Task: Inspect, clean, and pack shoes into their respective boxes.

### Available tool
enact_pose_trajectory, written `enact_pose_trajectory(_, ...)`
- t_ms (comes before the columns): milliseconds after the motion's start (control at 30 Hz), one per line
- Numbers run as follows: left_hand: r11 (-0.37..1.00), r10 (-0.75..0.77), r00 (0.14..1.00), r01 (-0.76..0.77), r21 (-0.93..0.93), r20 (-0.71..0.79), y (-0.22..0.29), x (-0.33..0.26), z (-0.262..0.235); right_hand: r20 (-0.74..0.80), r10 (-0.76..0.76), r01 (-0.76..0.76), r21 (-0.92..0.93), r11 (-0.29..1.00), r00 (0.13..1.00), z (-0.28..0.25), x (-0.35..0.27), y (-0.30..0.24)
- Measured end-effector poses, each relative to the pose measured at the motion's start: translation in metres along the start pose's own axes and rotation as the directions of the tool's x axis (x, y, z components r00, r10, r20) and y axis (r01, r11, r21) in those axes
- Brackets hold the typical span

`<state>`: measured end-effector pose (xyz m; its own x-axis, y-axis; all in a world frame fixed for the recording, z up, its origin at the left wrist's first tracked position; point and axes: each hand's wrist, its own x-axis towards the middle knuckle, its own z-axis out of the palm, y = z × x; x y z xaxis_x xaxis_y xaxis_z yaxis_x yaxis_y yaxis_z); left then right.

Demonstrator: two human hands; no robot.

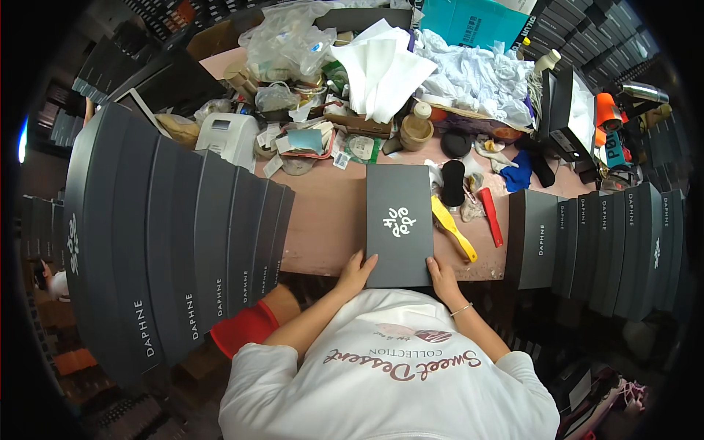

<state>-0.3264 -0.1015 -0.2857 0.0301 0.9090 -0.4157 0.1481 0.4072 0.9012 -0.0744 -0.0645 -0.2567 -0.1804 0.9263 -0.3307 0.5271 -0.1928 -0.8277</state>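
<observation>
A closed dark grey shoebox (400, 257) with a white printed mark lies lengthwise in front of me, its near end at the table's front edge. My left hand (356, 273) grips its near left side, thumb on the lid. On the opposite side, my right hand (442, 279) holds the near right edge, thumb along it. The fingers under the box are hidden. Just right of the box lie a yellow-handled brush (455, 229) and a red-handled brush (490, 217), both apart from my hands. A black oval brush or pad (453, 183) rests beyond them.
Tall stacks of grey shoeboxes stand at the left (169, 242) and right (594, 242). Across the back of the pinkish table (315, 227) are white paper sheets (383, 66), crumpled tissue (477, 77), a pale label printer (229, 138), a glue jar (416, 130) and a blue cloth (517, 172).
</observation>
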Motion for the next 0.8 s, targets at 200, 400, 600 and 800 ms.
enact_pose_trajectory(200,0.975,0.092,0.995,-0.084,-0.207,0.029,-0.007,-0.003,0.011,0.124,0.019,-0.032,0.107,0.994,0.992,-0.002,-0.004,-0.001)
enact_pose_trajectory(400,0.912,0.012,0.998,0.016,-0.411,0.066,-0.023,-0.023,0.010,0.224,0.124,-0.170,0.201,0.965,0.967,-0.005,-0.016,-0.020)
enact_pose_trajectory(600,0.985,0.009,0.999,-0.016,-0.173,-0.036,-0.020,-0.024,0.011,0.287,0.030,-0.082,0.172,0.982,0.958,0.003,-0.004,0.012)
enact_pose_trajectory(800,0.822,-0.132,0.989,0.147,-0.551,0.067,0.126,-0.068,-0.052,0.366,-0.264,0.241,0.106,0.965,0.893,-0.066,-0.003,-0.127)
